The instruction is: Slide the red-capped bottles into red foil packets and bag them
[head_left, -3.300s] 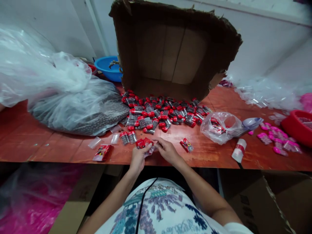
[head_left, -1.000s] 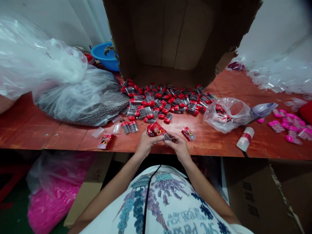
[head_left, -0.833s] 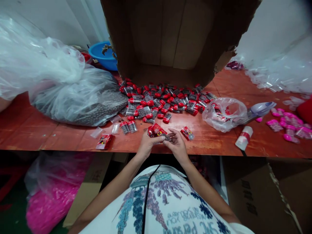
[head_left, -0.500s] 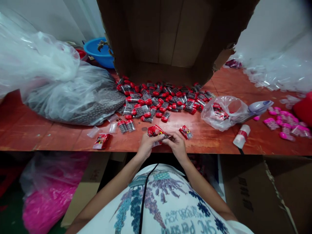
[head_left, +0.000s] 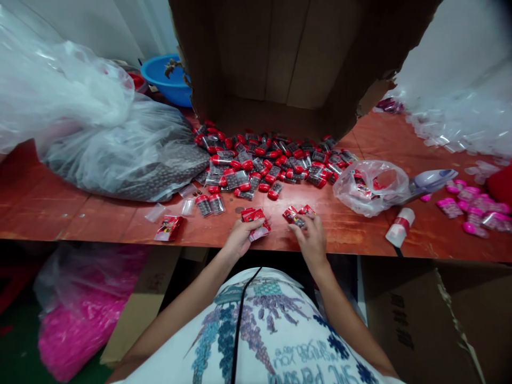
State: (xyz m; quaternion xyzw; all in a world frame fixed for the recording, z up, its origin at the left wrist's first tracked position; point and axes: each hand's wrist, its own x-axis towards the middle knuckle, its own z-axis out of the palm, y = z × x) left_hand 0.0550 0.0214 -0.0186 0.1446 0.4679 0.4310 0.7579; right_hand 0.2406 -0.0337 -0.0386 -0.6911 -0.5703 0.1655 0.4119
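My left hand (head_left: 239, 237) is closed on several red printed cards (head_left: 259, 228), held just above the front of the table. To its right, my right hand (head_left: 312, 240) pinches a small red printed packet (head_left: 290, 214) with a dark part showing. Another red packet (head_left: 307, 209) lies right by those fingers, partly covered. Beyond both hands spreads a heap of clear capsule-like containers (head_left: 276, 170) with red caps and dark beads inside. Two such containers (head_left: 210, 205) lie apart, left of my left hand. Further left sits a stack of red cards (head_left: 169, 228).
A big open carton (head_left: 288, 64) stands behind the heap. Left is a clear bag of dark beads (head_left: 132, 154). On the right are a small plastic bag (head_left: 372, 186), a lilac scoop (head_left: 434, 178), a white roll (head_left: 400, 228) and pink containers (head_left: 474, 205). The table's edge runs before me.
My hands were together at the cards; my right hand has moved away to the right with a packet, beside the one lying there. My left hand keeps the cards. The view has shifted slightly.
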